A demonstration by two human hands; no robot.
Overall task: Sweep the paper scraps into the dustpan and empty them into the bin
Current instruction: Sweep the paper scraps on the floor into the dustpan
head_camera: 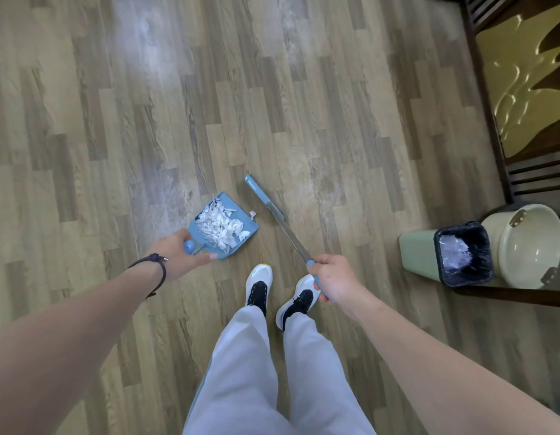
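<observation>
Most of the paper scraps [221,226] lie already in the dustpan [223,227], a flat blue plastic tray with a low wall and a comb-like edge at its back. They are white, thin and crumpled, heaped loosely toward the middle. One small scrap [253,214] is left on the floor [335,105], just beside the right wall of the dustpan, between it and the broom [274,215].

At the near end of the dustpan, the left hand [178,251] is closed around its short round handle. To the right of the dustpan, the right hand [332,282] is closed around the blue end of the broom's thin metal stick. The narrow blue broom head rests on the floor a little beyond the dustpan.

Well apart from the dustpan, to its right, stands the bin [448,254], pale green with a black plastic bag inside and something clear at the bottom. A cream bucket [529,243] leans just behind it.

I think the danger is in the carrying. The scraps are very light, and the front of the dustpan is open, so a quick swing or a tilt forward could let them slide out on the smooth wood-pattern floor. Also the single scrap may be forgotten. The mouth of the bin looks not much wider than the dustpan, so pouring fast could drop some beside it.
</observation>
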